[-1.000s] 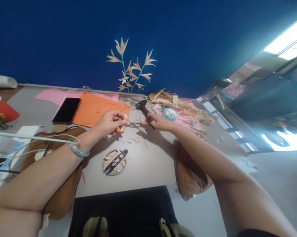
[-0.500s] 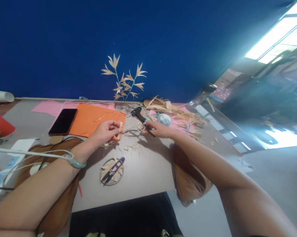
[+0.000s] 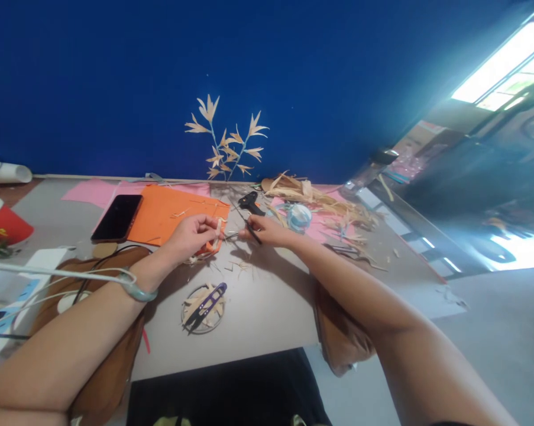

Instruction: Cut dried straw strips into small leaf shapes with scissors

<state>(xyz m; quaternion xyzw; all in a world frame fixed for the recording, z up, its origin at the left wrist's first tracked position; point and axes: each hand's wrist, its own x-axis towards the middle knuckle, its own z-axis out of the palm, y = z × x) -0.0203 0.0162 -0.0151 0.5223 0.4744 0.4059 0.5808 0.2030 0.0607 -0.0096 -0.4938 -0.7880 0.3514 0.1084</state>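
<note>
My left hand (image 3: 194, 235) is closed in a pinch on a small pale piece (image 3: 219, 227) like dried husk, above the front corner of the orange sheet (image 3: 160, 210). My right hand (image 3: 269, 231) is closed around a thin dark tool (image 3: 252, 232) that slants up to the left. A slim dark tip (image 3: 232, 235) reaches from the right fingers toward the pale piece; whether it belongs to the same tool I cannot tell. Just behind my right hand lies a black glue gun (image 3: 251, 203). Purple-handled thread snips (image 3: 207, 306) rest across a round dish (image 3: 224, 313) of pale husk scraps.
A branch with pale husk flowers (image 3: 229, 145) stands against the blue panel. Dried husks (image 3: 302, 192) and a tape roll (image 3: 298, 218) lie at the right. A phone (image 3: 118, 218), a red cup (image 3: 7, 222) and white cables (image 3: 84, 275) are at the left.
My right hand has moved left with the dark tool, closer to my left hand. The left hand keeps its pinch. The whole view has shifted slightly.
</note>
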